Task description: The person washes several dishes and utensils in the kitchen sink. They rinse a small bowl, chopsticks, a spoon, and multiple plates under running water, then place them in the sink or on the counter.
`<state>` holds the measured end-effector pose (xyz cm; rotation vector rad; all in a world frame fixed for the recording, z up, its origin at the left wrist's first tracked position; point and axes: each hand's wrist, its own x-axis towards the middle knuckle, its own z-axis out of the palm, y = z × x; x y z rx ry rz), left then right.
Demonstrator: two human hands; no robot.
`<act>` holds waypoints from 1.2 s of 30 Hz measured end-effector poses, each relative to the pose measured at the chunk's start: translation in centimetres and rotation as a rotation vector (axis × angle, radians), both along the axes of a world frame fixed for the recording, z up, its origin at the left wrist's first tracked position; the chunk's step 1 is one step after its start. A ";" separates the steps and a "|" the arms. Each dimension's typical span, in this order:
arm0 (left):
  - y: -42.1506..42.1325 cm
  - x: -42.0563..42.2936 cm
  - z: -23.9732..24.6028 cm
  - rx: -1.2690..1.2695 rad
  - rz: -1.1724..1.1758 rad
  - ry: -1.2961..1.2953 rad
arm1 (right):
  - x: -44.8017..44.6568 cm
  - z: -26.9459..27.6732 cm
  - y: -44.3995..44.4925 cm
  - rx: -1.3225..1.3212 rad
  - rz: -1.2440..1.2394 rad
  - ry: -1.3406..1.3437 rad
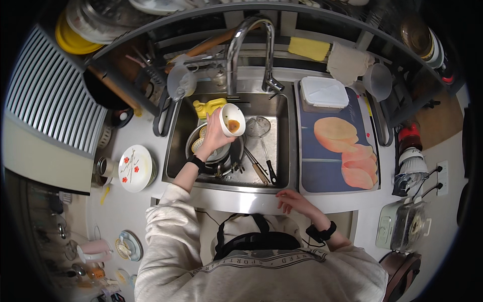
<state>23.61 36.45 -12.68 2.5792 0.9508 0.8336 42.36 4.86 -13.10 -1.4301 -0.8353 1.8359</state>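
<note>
My left hand [215,136] grips a small white bowl [240,109], tilted over the sink [288,151]. Orange-brown liquid or residue shows inside the bowl. Beneath that hand, a metal pot or basin [188,143] holds dishes and a yellow perforated piece [197,145]; my hand and forearm hide part of them. My right hand [296,201] hovers by the counter's front edge, empty, with its fingers loosely apart. A wire skimmer [259,127] lies on the sink floor beside wooden-handled utensils [260,174]. Behind the bowl lies a yellow plastic jug or bottle [209,107].
A chrome faucet [271,56] arches over the sink. To the right, a lidded white container [324,92] stands on a patterned mat or board [320,173]. Flower-patterned plates [136,168] are stacked to the left. A grey rack bar [181,24] spans the back above the counter.
</note>
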 end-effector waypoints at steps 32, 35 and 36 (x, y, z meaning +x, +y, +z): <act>-1.4 6.5 -2.2 -0.192 0.341 -0.596 | 9.4 -3.6 33.6 -0.105 -0.390 -0.165; -1.6 6.5 -2.0 -0.215 0.352 -0.614 | 10.0 -5.0 34.1 0.017 -0.290 -0.330; -1.7 6.4 -1.9 -0.224 0.356 -0.619 | 10.4 -5.2 34.3 0.022 -0.269 -0.351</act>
